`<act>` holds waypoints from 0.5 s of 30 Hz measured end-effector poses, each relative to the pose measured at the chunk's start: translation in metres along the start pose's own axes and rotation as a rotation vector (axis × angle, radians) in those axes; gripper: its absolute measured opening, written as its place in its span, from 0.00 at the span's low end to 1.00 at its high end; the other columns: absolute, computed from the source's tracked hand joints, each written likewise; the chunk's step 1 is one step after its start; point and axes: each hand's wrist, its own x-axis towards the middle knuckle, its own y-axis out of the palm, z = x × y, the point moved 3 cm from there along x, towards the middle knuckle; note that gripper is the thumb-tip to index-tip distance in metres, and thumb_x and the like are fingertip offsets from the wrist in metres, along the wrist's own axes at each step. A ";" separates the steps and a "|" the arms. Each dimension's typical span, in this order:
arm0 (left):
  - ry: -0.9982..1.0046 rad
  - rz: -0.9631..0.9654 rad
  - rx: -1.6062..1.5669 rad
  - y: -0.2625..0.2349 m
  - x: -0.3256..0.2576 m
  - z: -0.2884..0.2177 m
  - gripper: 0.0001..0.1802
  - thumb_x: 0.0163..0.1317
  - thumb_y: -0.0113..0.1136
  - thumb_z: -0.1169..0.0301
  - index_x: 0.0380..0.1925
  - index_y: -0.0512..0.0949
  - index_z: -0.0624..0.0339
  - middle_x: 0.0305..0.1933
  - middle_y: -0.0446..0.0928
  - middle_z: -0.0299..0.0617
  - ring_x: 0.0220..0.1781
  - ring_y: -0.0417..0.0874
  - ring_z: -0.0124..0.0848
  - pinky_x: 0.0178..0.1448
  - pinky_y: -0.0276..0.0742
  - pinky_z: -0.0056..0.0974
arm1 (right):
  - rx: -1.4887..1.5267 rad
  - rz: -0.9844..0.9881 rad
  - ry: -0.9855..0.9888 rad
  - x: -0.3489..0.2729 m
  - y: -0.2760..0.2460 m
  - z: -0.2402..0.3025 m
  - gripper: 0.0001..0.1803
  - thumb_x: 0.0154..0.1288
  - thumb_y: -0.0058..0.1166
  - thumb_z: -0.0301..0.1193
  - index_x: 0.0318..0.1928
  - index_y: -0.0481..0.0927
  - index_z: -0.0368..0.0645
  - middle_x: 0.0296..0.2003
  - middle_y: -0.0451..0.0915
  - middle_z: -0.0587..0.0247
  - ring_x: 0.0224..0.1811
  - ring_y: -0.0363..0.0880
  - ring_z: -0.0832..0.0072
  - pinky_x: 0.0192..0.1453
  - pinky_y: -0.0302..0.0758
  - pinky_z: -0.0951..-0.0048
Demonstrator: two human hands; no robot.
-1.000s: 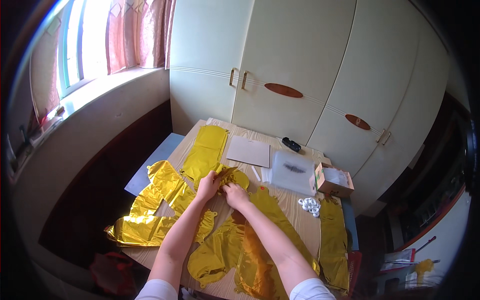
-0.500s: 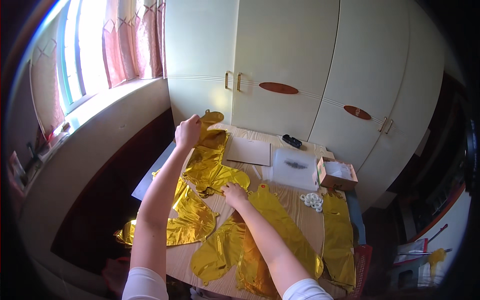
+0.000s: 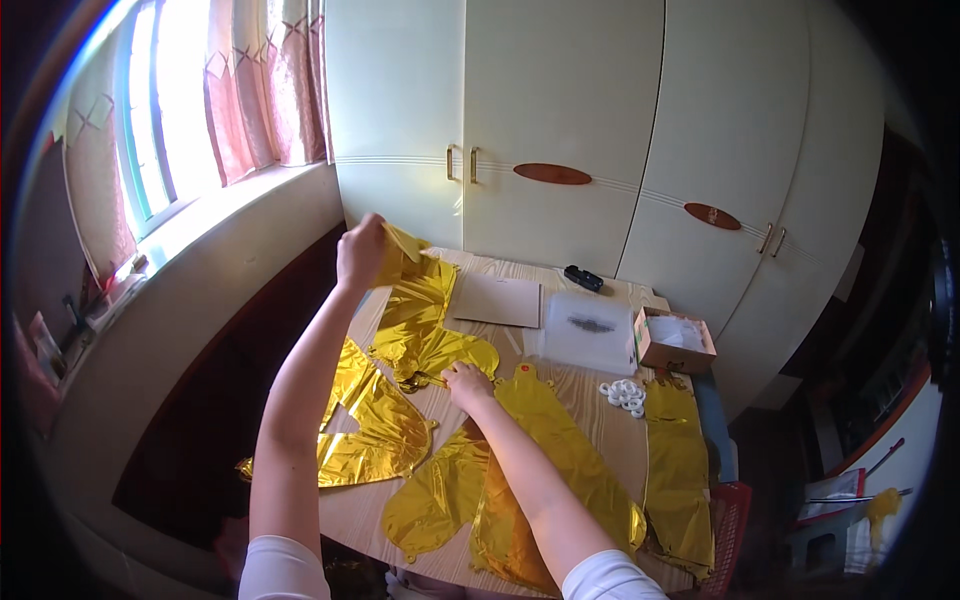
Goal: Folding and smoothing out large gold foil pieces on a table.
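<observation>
A flat gold foil balloon [image 3: 418, 308] lies across the far left part of the table. My left hand [image 3: 361, 252] is closed on its far end and holds that end up off the tabletop. Lower down, my right hand [image 3: 467, 386] pinches the near edge of the same balloon, where the foil is bunched. Another flat gold balloon [image 3: 375, 452] rests to the left, partly behind my left forearm. Under my right forearm spreads a wide gold balloon [image 3: 560, 440] with a small red mark near its top tab. Beside it lies a gold foil piece [image 3: 425, 510].
At the right edge lies a long gold foil piece [image 3: 678, 475]. Several white rings [image 3: 624, 397] sit near it. Farther back are a cardboard box [image 3: 690, 358], a clear plastic sheet [image 3: 590, 350], a beige board [image 3: 497, 302] and a black object [image 3: 583, 278]. Wardrobe doors [image 3: 560, 90] stand behind.
My left hand has moved slightly left and down, drawing the balloon's lifted end with it. My right hand stays on the near edge.
</observation>
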 end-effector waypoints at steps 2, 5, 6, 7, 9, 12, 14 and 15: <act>0.034 0.196 0.097 0.004 0.000 0.001 0.06 0.67 0.54 0.69 0.37 0.78 0.56 0.30 0.82 0.54 0.34 0.84 0.53 0.37 0.79 0.51 | -0.013 -0.016 -0.002 0.001 0.001 -0.002 0.15 0.66 0.50 0.30 0.53 0.77 0.53 0.58 0.72 0.57 0.63 0.71 0.59 0.64 0.72 0.59; -0.010 0.017 0.007 -0.010 0.003 -0.006 0.05 0.68 0.53 0.69 0.37 0.77 0.57 0.30 0.81 0.53 0.33 0.83 0.54 0.37 0.78 0.51 | -0.018 -0.018 -0.023 0.001 0.002 -0.001 0.15 0.66 0.50 0.30 0.53 0.77 0.54 0.57 0.72 0.57 0.62 0.71 0.59 0.63 0.73 0.59; 0.022 0.140 0.084 -0.010 0.001 -0.007 0.06 0.68 0.53 0.69 0.37 0.77 0.57 0.30 0.81 0.53 0.33 0.83 0.54 0.37 0.78 0.51 | -0.017 -0.016 -0.030 0.001 0.003 0.000 0.15 0.66 0.50 0.30 0.53 0.77 0.54 0.57 0.73 0.57 0.62 0.71 0.58 0.63 0.73 0.58; 0.027 0.095 0.053 -0.013 0.000 -0.008 0.06 0.67 0.54 0.68 0.36 0.77 0.57 0.29 0.81 0.53 0.32 0.83 0.54 0.36 0.78 0.51 | 0.000 -0.014 -0.026 0.002 0.004 0.001 0.15 0.66 0.50 0.30 0.53 0.77 0.53 0.57 0.73 0.57 0.61 0.72 0.58 0.63 0.73 0.58; 0.033 0.007 -0.001 -0.027 -0.002 -0.022 0.05 0.66 0.55 0.68 0.34 0.77 0.56 0.27 0.81 0.52 0.31 0.83 0.52 0.34 0.77 0.51 | 0.039 -0.004 -0.025 0.002 0.003 0.005 0.16 0.67 0.50 0.30 0.54 0.77 0.52 0.56 0.73 0.56 0.60 0.73 0.57 0.62 0.73 0.57; 0.237 0.179 0.200 -0.044 -0.022 -0.068 0.05 0.62 0.57 0.68 0.30 0.75 0.56 0.22 0.79 0.46 0.26 0.82 0.48 0.31 0.78 0.48 | 0.089 0.031 -0.089 0.004 0.002 -0.009 0.17 0.68 0.50 0.32 0.56 0.76 0.48 0.56 0.73 0.54 0.61 0.72 0.55 0.62 0.73 0.57; 0.459 0.124 0.252 -0.056 -0.046 -0.099 0.06 0.58 0.58 0.69 0.25 0.73 0.54 0.17 0.75 0.39 0.21 0.80 0.40 0.26 0.77 0.44 | 0.121 -0.217 -0.109 -0.007 -0.004 -0.011 0.19 0.70 0.50 0.36 0.58 0.75 0.43 0.56 0.73 0.55 0.61 0.72 0.57 0.62 0.73 0.58; 0.510 0.150 0.246 -0.062 -0.062 -0.115 0.07 0.55 0.60 0.69 0.23 0.72 0.54 0.17 0.74 0.38 0.19 0.79 0.39 0.25 0.76 0.43 | 0.136 -0.344 -0.118 -0.014 -0.009 -0.012 0.21 0.71 0.50 0.38 0.59 0.74 0.41 0.56 0.73 0.55 0.61 0.72 0.57 0.62 0.73 0.58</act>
